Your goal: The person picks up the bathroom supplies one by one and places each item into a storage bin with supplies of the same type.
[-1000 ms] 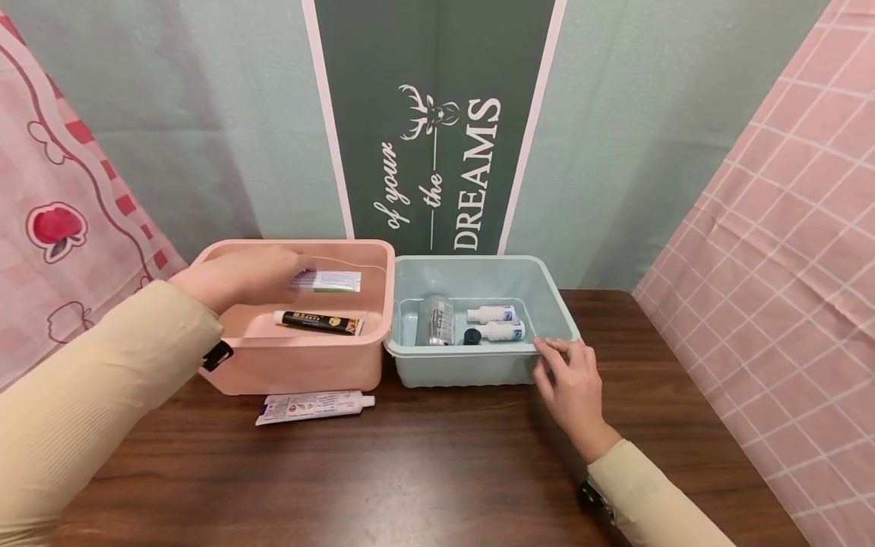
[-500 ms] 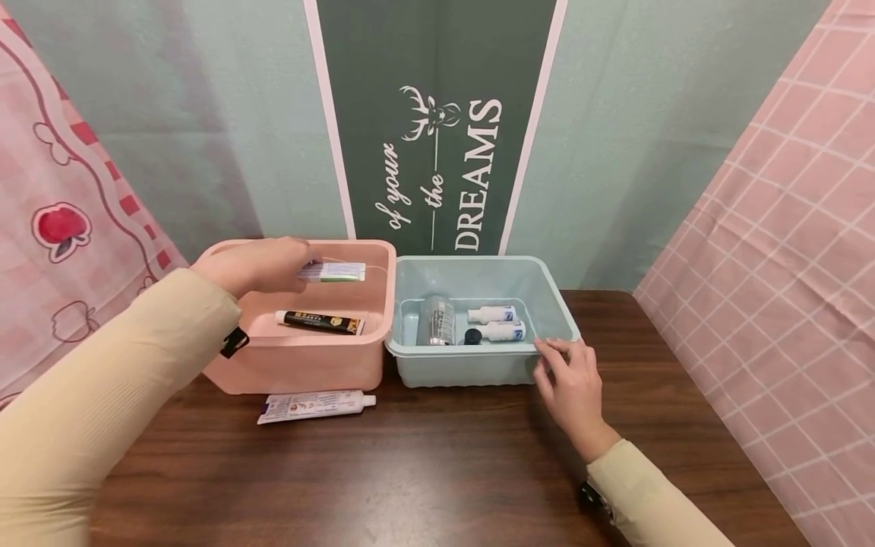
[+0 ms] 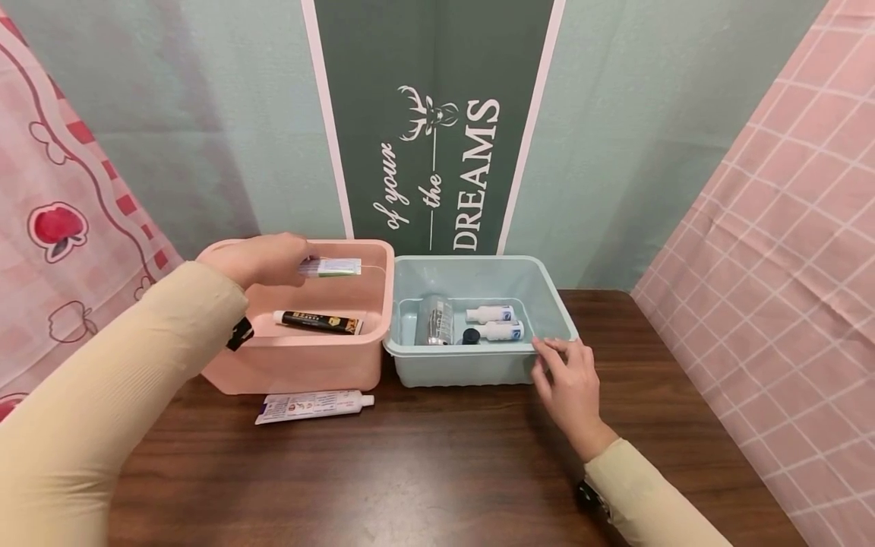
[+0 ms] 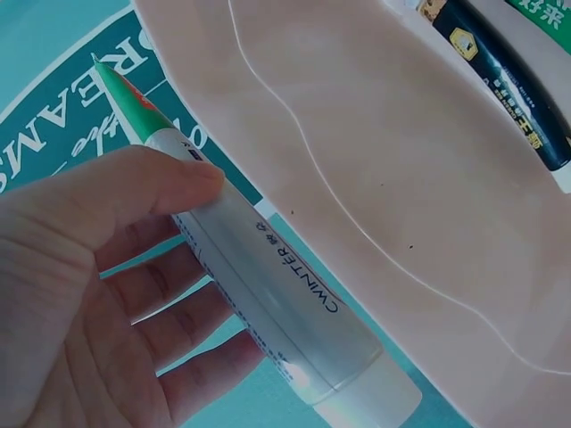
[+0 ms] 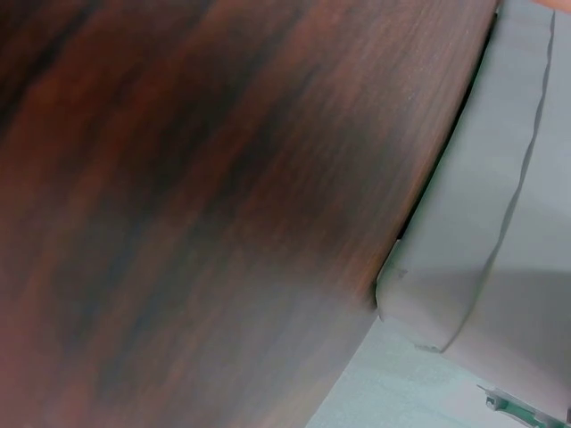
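My left hand (image 3: 270, 258) is over the back of the pink bin (image 3: 301, 370) and holds a toothpaste tube (image 3: 338, 267). In the left wrist view, thumb and fingers grip that tube (image 4: 290, 281), white with a green flat end and the lettering CWINTER; its white cap points down to the right. Inside the pink bin lies a black tube (image 3: 321, 322). A green-ended item (image 4: 546, 20) shows beside it in the left wrist view. My right hand (image 3: 570, 387) rests its fingers on the front right rim of the light blue bin (image 3: 465, 368); the right wrist view hardly shows it.
A white toothpaste tube (image 3: 314, 406) lies on the wooden table (image 3: 410, 471) before the pink bin. The blue bin holds a clear bottle (image 3: 435, 320), a small black-capped item (image 3: 471, 336) and two small white bottles (image 3: 501, 330). Cloth hangs around the sides and back.
My left hand has risen with the toothpaste tube, which was lower in the pink bin a second ago. The right hand stays at the blue bin's rim.
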Available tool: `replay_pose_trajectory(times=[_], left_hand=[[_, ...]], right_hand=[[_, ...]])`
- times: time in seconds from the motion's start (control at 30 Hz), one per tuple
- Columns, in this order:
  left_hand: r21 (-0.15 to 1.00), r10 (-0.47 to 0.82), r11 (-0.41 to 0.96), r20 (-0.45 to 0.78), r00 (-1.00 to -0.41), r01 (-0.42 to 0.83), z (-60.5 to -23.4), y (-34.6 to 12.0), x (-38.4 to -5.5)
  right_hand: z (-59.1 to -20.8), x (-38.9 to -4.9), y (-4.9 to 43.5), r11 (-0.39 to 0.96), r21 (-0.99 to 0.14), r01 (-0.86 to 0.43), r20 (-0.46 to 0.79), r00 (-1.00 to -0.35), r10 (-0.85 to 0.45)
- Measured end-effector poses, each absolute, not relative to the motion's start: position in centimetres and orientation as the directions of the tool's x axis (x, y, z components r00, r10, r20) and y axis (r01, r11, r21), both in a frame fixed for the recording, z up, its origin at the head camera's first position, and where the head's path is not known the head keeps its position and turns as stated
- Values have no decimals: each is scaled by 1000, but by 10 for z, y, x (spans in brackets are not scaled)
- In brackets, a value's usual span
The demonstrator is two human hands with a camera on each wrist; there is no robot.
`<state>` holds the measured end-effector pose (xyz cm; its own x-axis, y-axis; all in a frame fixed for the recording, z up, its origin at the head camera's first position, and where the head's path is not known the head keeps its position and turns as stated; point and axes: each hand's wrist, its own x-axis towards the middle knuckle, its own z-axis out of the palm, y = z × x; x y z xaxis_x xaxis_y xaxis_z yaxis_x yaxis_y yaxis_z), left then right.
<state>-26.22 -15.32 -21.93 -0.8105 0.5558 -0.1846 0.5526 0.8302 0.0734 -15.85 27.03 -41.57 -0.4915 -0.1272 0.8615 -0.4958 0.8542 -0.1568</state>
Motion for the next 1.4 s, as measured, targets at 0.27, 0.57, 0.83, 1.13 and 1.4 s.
replay_pose_trajectory(times=[0.27, 0.57, 0.83, 1.13, 1.4], left_hand=[[76, 543, 839, -191, -818, 539, -219, -148, -272], [101, 540, 841, -213, -815, 531, -225, -143, -282], [88, 518, 854, -225, -825, 513, -231, -144, -296], [74, 511, 858, -219, -832, 508, -234, -148, -305], [113, 543, 840, -219, -811, 531, -235, -153, -311]], right_hand=[[-416, -161, 271, 855, -155, -495, 853, -504, -137], [-415, -162, 271, 849, -168, -502, 861, -493, -122], [-415, -163, 270, 843, -162, -514, 868, -481, -127], [-415, -165, 270, 844, -150, -515, 877, -464, -127], [-415, -165, 270, 843, -145, -518, 877, -461, -133]])
